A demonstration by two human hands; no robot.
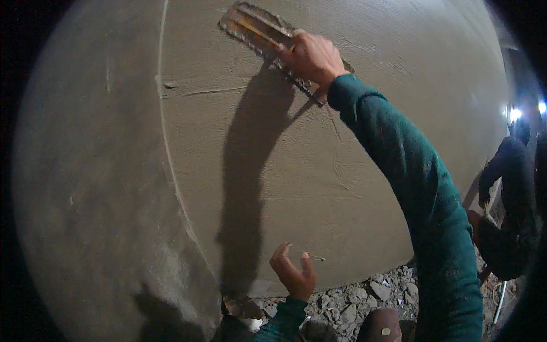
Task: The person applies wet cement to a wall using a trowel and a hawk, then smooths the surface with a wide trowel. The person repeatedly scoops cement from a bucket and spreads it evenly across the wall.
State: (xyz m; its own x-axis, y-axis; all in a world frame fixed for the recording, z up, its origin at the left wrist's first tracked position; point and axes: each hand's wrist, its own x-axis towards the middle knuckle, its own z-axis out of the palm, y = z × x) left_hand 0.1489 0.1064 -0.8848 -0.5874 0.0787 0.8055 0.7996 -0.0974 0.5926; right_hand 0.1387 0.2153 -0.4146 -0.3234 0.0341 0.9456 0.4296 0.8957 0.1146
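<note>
Grey plaster [347, 165] is rising above loose rubble [347, 302] as a worker's right grip [316, 60] is clenching a rectangular finishing trowel [253, 29] near the upper edge. Uneven pressure or a tilted blade could be scoring the plaster, leaving marks like the raised streak [213, 90] nearby. The trowel is sitting under the grip, jutting up-left; the left hand [293, 273] is hovering loosely curled, apparently empty, near the lower edge.

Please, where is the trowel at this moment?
The trowel is in the right hand, top middle of the head view, at the wall, right of its pale line.
</note>
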